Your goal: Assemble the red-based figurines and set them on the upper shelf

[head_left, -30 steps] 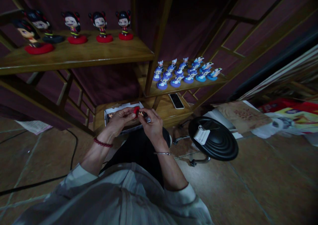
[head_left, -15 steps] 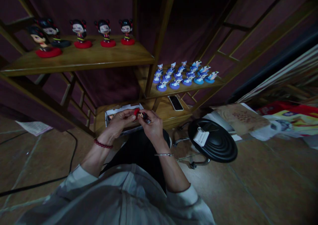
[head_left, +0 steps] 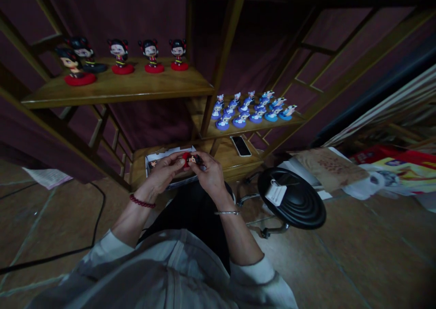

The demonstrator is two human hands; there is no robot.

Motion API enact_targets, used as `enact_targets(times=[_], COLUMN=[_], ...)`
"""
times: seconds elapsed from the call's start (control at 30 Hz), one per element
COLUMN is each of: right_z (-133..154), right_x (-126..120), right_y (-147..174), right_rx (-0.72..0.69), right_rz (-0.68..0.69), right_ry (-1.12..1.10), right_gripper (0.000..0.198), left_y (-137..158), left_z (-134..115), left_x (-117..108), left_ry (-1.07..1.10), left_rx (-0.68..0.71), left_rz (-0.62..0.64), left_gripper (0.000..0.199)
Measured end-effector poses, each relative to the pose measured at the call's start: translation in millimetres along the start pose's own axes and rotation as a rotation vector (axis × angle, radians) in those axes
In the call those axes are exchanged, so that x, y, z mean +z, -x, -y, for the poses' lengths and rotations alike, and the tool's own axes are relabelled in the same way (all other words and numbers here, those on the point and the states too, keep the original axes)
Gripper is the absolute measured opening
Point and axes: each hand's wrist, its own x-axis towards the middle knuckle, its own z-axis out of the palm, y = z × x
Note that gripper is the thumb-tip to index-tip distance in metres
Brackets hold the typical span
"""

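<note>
Over the white box (head_left: 166,153), your left hand (head_left: 163,173) grips the figurine (head_left: 191,160) by its red base (head_left: 185,159), your right hand (head_left: 211,175) its head end (head_left: 195,159); likely light, stiff, smooth, best held by the base.

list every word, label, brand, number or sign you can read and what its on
No text is readable.
Paper on the floor: print too faint and blurred.
White item on the stool: marks too small.
Red and yellow package: print too blurred.
Phone: dark screen, no text visible.
Held figure: no lettering visible.
</note>
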Motion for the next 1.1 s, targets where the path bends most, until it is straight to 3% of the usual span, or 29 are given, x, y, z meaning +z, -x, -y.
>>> enact_targets(times=[0.4,0.63,0.87,1.1], right_z=[-3,-1,8,8], right_x=[-7,-7,-9,-9], right_y=[-2,-7,-13,-11], right_rx=[-0.079,-0.003,-0.050,-0.036], right_rz=[0.080,0.086,0.094,0.120], right_ry=[0.039,-0.004,-0.008,0.000], right_gripper=[0.021,0.033,0.027,0.026], left_y=[2,4,9,9], left_z=[4,-1,-7,-4], left_x=[1,6,7,5], left_ry=[0.052,0.152,0.201,0.186], left_rx=[-0.030,-0.020,0.000,-0.022], left_rz=[0.020,-0.002,0.011,-0.002], left_gripper=[0.025,0.023,0.013,0.016])
